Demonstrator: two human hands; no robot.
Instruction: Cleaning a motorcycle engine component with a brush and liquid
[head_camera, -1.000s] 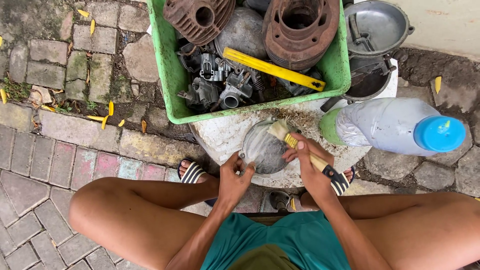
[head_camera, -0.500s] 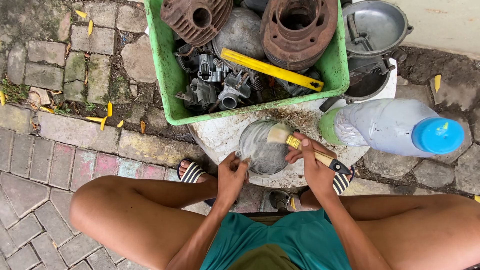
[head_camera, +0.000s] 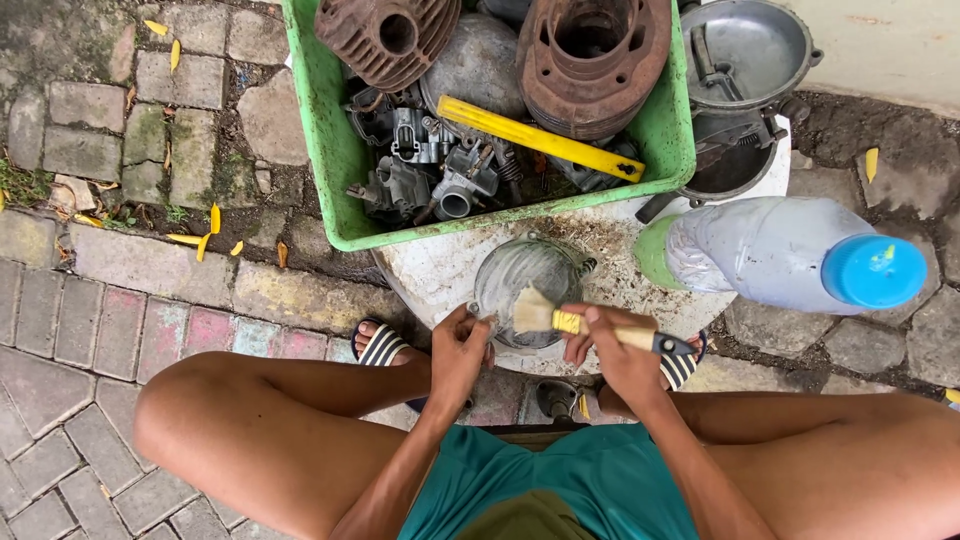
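Here, frame centre: left hand (head_camera: 458, 352) pinches the round metal cover (head_camera: 524, 290) steady on the white surface (head_camera: 440, 270); right hand (head_camera: 615, 352) grips a paintbrush (head_camera: 590, 325), bristles on the cover's near edge; green crate (head_camera: 330, 120) above.

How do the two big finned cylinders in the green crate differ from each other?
The left finned cylinder lies tilted, showing a small round hole; the right finned cylinder faces up with a wide open bore. The left looks duller brown, the right redder with rust. Both are ribbed metal and sit in the green crate.
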